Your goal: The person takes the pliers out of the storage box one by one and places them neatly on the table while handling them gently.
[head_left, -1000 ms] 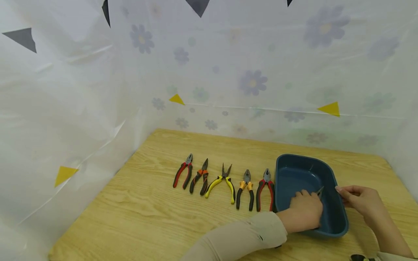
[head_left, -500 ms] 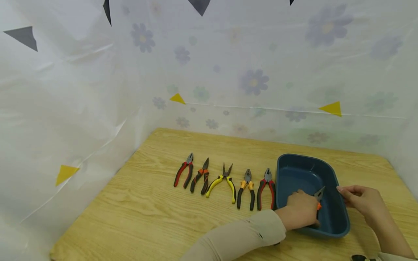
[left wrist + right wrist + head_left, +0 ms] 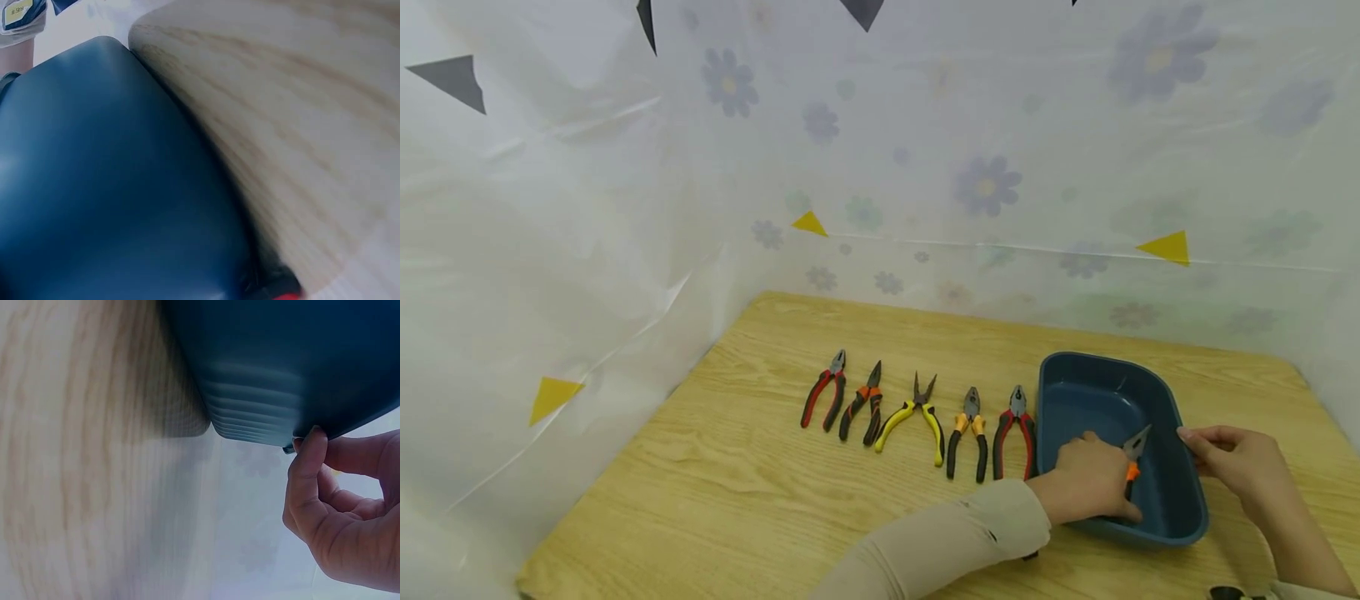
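Note:
A dark blue plastic bin stands on the right of the table. Inside it lies a pair of pliers with a grey head and orange-and-black handles, head toward the far right. My left hand reaches into the bin just left of these pliers. Its thumb is spread out below the handles, while the other fingertips are hidden by the back of the hand. On the outer side, my right hand pinches the bin's right rim between thumb and fingers; the right wrist view shows this hand at the rim up close.
Left of the bin, several pliers lie in a row, heads away from me: red-black pliers, orange-black pliers, yellow needle-nose pliers, yellow-black pliers and more red-black pliers close beside the bin. A black object shows at the bottom right.
My left hand has shifted left off the orange-handled pliers, exposing their head and orange collar, and its thumb has spread. My right hand stays on the rim.

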{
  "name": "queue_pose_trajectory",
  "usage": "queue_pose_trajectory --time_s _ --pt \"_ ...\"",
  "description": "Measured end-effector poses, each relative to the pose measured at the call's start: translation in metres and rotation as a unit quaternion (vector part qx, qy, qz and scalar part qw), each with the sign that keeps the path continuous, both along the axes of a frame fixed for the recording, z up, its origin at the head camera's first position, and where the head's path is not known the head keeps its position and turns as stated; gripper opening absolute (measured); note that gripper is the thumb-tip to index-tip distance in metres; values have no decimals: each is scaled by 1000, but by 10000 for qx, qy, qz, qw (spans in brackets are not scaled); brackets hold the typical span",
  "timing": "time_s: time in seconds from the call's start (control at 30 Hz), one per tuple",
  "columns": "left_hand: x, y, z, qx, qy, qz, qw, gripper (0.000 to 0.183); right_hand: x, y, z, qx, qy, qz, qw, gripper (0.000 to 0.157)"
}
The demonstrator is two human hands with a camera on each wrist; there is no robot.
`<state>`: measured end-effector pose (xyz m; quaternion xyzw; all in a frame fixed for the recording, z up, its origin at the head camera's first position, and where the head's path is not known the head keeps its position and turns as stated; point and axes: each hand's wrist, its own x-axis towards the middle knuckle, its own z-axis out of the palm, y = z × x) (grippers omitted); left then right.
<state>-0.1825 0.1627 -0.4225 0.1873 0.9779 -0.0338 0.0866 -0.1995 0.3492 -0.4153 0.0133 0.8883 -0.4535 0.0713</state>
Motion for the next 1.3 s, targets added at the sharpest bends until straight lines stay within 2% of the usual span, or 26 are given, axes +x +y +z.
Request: queue_pose_trajectory --time_s 0.37,0.67,0.87,1.1,1.3 --pt "3 -5 6 137 45 124 9998 49 0 1 -1 -9 10 66 10000 59" --pt "1 -15 17 344 139 201 9991 48 -2 2 -2 36 -14 80 10000 60" --pt "6 -24 28 540 140 237 9982 52 -2 2 -4 -90 46 48 9999 58" --pt "13 -38 43 687 212 118 9973 53 0 1 -5 -171 177 -1 9997 56" --pt "15 -55 51 896 150 189 9957 55 1 0 -5 -166 271 27 9995 55"
